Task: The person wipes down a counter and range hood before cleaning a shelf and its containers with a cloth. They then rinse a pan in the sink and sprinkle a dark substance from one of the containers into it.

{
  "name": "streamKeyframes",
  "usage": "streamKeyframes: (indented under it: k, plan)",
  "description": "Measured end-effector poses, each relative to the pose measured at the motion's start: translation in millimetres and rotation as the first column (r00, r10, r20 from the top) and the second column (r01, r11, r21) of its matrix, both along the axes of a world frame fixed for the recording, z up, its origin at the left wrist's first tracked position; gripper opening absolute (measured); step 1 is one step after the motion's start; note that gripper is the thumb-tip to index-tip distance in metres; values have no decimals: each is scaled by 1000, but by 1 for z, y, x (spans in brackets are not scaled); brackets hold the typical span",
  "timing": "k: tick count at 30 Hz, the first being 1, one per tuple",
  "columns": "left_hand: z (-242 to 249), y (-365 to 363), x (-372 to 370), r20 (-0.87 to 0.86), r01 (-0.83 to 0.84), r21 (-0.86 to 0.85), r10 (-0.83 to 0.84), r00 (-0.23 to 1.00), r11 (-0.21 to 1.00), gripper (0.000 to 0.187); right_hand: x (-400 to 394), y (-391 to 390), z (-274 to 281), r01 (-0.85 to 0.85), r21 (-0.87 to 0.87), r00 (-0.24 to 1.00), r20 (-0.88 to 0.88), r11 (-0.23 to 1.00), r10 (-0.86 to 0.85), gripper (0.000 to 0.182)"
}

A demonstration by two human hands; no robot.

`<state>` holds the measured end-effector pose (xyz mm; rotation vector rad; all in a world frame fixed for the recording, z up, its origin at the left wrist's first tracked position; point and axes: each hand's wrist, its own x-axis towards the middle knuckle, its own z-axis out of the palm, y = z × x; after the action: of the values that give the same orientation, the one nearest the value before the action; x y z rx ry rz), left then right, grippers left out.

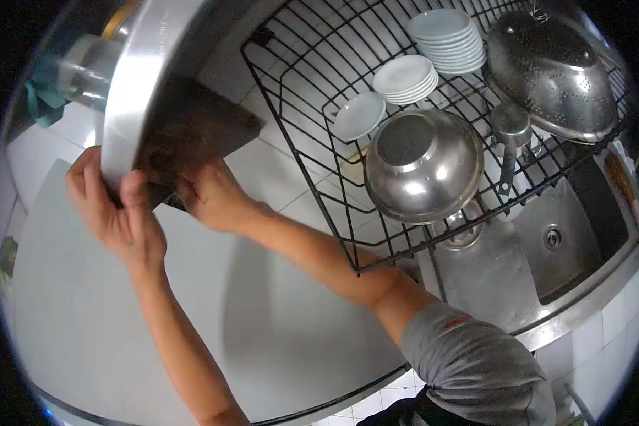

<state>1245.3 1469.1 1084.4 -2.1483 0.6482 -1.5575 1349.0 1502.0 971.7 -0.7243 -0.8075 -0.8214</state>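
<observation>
My left hand [124,220] is at the lower end of a curved panel with a silver edge [131,85], its thumb on one side and its fingers on the other. To its right, my right hand [216,199] reaches against the dark brown underside [192,128] of the panel. The fingertips of my right hand are lost in shadow, so what they touch cannot be made out. Both hands are above a pale grey surface [184,305].
A black wire rack [298,153] at the upper right holds stacked white dishes [447,42], an upturned steel bowl [426,167], a ladle [510,128] and a colander [554,74]. Below it is a steel sink [486,284]. Clear containers [89,71] stand at the upper left.
</observation>
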Motion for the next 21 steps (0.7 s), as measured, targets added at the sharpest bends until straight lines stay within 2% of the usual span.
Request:
streamKeyframes:
  k: [2, 3, 4, 5, 6, 8, 9, 10, 11, 13, 14, 15, 16, 17, 18, 20, 21]
  plan:
    - [0, 2, 1, -6, -8, -11, 8, 1000, 1000, 58, 27, 16, -8, -109, -14, 994, -20, 994, 109, 30]
    - [2, 2, 1, 2, -20, -25, 20, 1000, 999, 58, 50, 27, -10, -168, -31, 982, -91, 985, 165, 28]
    - [1, 1, 3, 18, -17, -4, 17, 1000, 1000, 60, 79, 31, -11, -273, -136, 954, -166, 952, 250, 30]
    - [3, 1, 4, 23, -17, 2, 17, 1000, 1000, 60, 81, 22, 3, -272, -131, 955, -159, 953, 250, 30]
    - [3, 2, 5, 37, -7, 10, 7, 999, 1000, 60, 79, 7, 20, -297, -299, 932, -296, 907, 208, 30]
    - [-2, 4, 5, 36, 6, 3, -6, 999, 1000, 60, 60, 3, 20, -341, -459, 892, -433, 821, 128, 31]
    - [-3, 4, 6, 36, 28, -30, -27, 999, 999, 60, 31, 9, 16, -33, -249, 968, -250, 968, -31, 32]
    - [-1, 5, 7, 44, 48, -60, -46, 998, 997, 59, 15, 10, 16, 246, 38, 965, -99, 969, -241, 34]
    - [-2, 5, 7, 49, 50, -65, -47, 998, 997, 59, 15, 8, 9, 247, 33, 965, -94, 968, -243, 34]
    - [-1, 3, 7, 48, 56, -71, -52, 997, 996, 58, 21, 0, -19, -162, -12, 986, 49, 987, 162, 32]
    - [0, 3, 5, 49, 52, -74, -49, 998, 996, 58, 37, 10, -35, -209, -263, 965, -210, 942, 155, 32]
    - [0, 4, 4, 41, 1, -45, 1, 999, 999, 56, 60, 21, -51, -300, -476, 894, -443, 827, 70, 33]
    - [3, 5, 3, 46, -50, -13, 50, 998, 999, 55, 79, 31, -65, -144, -292, 940, -339, 946, 39, 32]
    - [1, 3, 4, 91, -67, -6, 67, 994, 998, 52, 85, 32, -67, -2, -70, 970, -241, 998, -15, 32]
    - [3, 0, 2, 89, -94, 8, 93, 992, 996, 51, 76, 28, -56, -1, -68, 975, -224, 998, -14, 32]
    - [2, -1, -2, 77, -112, 8, 111, 991, 994, 50, 37, 7, -43, -280, -166, 916, -340, 945, 212, 28]
    - [3, -2, -2, 87, -114, 16, 112, 990, 993, 49, 7, -11, -25, -205, -79, 953, -242, 976, 180, 27]
